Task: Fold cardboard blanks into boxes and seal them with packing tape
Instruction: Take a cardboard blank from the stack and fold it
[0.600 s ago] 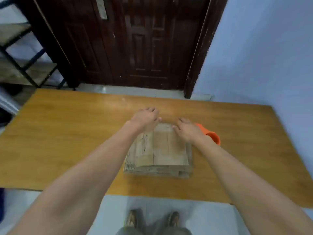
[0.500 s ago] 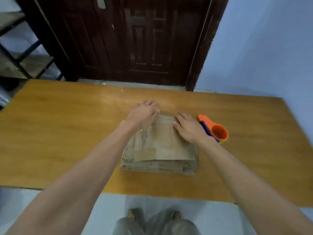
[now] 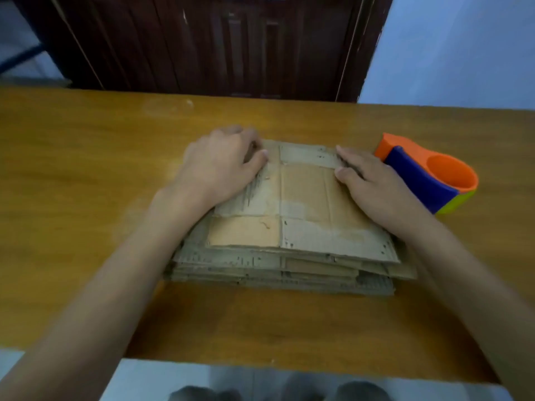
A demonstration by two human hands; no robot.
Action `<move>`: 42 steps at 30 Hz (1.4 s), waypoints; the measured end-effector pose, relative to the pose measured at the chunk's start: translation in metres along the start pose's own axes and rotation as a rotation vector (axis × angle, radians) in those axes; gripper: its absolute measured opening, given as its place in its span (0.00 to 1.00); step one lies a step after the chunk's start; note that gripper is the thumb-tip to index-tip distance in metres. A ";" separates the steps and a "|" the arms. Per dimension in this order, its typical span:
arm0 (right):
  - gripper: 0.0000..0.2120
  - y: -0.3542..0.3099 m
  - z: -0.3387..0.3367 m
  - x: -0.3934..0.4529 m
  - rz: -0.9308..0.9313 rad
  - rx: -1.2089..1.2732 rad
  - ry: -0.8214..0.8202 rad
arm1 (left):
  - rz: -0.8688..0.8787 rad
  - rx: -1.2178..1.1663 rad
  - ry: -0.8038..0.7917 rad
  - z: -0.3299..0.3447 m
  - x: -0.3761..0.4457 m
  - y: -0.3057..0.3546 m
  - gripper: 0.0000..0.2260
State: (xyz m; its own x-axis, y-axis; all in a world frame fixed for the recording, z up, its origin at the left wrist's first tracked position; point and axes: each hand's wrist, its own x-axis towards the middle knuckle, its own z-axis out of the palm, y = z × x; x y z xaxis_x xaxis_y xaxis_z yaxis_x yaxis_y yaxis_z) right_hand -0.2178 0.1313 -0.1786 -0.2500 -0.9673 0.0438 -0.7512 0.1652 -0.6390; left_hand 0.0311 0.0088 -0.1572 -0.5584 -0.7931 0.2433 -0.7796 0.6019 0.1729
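A stack of flat blanks (image 3: 289,227) lies mid-table (image 3: 72,169) — the left hand (image 3: 220,166) curls over its far left corner, gripping the top blank. The right hand (image 3: 373,183) rests flat on the right edge, fingers straight — a tape dispenser (image 3: 428,175) sits just right.

Far-left corner of stacked flat brown cardboard blanks (image 3: 289,227) hidden under left hand (image 3: 215,164). Near end of orange-blue-green plastic tape dispenser (image 3: 428,176) behind right hand (image 3: 373,185). Dark wooden door (image 3: 220,41) cropped at top. Feet blurred.
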 end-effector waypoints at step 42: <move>0.17 -0.027 -0.004 0.003 -0.174 -0.249 0.143 | -0.069 -0.218 0.121 0.016 -0.014 -0.001 0.11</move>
State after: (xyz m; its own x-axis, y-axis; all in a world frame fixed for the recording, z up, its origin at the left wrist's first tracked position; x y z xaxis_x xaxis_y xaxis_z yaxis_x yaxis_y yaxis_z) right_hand -0.2008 0.1249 -0.1581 -0.1752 -0.9510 0.2547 -0.9118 0.0591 -0.4064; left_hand 0.0352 0.0180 -0.1764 -0.4577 -0.8238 0.3343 -0.7277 0.5632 0.3915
